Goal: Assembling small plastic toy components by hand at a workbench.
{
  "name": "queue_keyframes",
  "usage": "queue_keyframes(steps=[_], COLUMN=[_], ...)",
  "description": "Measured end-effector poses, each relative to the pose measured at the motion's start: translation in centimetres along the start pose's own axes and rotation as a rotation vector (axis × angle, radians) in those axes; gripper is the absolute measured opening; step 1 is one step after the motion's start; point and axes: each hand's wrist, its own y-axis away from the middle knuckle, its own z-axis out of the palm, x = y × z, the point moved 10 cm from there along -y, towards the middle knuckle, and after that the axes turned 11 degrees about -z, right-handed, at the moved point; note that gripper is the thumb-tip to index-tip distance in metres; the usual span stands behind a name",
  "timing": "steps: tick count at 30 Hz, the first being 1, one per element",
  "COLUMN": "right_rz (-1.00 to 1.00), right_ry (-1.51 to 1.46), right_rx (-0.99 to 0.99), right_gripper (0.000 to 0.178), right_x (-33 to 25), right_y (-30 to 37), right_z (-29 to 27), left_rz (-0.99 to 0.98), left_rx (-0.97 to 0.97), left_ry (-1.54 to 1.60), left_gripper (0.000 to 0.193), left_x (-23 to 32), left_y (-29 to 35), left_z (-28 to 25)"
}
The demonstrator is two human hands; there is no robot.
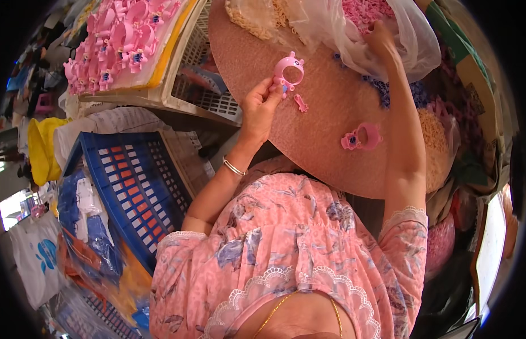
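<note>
While the left hand (262, 104) pinches a pink ring-shaped toy part (288, 68) at its lower edge, that part serves as the landmark for every place given below. Far to its left, a tray of finished pink toys (118, 39) rests on a white crate (203, 99); below and left of it stands a blue crate (133, 183). The left grip is closed on the ring part between thumb and fingertips, holding it just above the round pinkish table (325, 113), ring face turned up toward the camera, ears pointing up and away from the wrist. Just below and right of it, a small pink pin piece (301, 103) lies loose on the table, its long axis running from upper left to lower right; the left hand is clearly the nearer one. Farther right and lower sits a second pink ring part (362, 137), apart from both hands. Up and to the right, the right hand (381, 37) reaches into a clear plastic bag of pink pieces (367, 11); its fingers are buried there, so whether that grip is closed cannot be told.
</note>
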Motion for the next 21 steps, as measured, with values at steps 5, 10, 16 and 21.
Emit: queue_keyframes(steps=[5, 10, 16, 21], right_rz=[-0.137, 0.021, -0.361, -0.392], right_ry=[0.002, -0.359, -0.313, -0.429], right_rx=[-0.032, 0.07, 0.676, 0.098], right_gripper=[0.022, 0.021, 0.013, 0.014], right_x=[-6.0, -3.8, -16.9, -23.1], right_y=[1.2, 2.7, 10.7, 18.4], right_z=[-0.9, -3.4, -16.2, -9.6], left_rz=[0.026, 0.031, 0.097, 0.108], left_rx=[0.072, 0.026, 0.046, 0.055], left_ry=[-0.042, -0.065, -0.031, -0.073], left_gripper=[0.025, 0.026, 0.025, 0.024], left_x=[0.0, -0.1, 0.6, 0.7], left_y=[0.6, 0.5, 0.8, 0.5], left_z=[-1.8, -0.8, -1.4, -1.1])
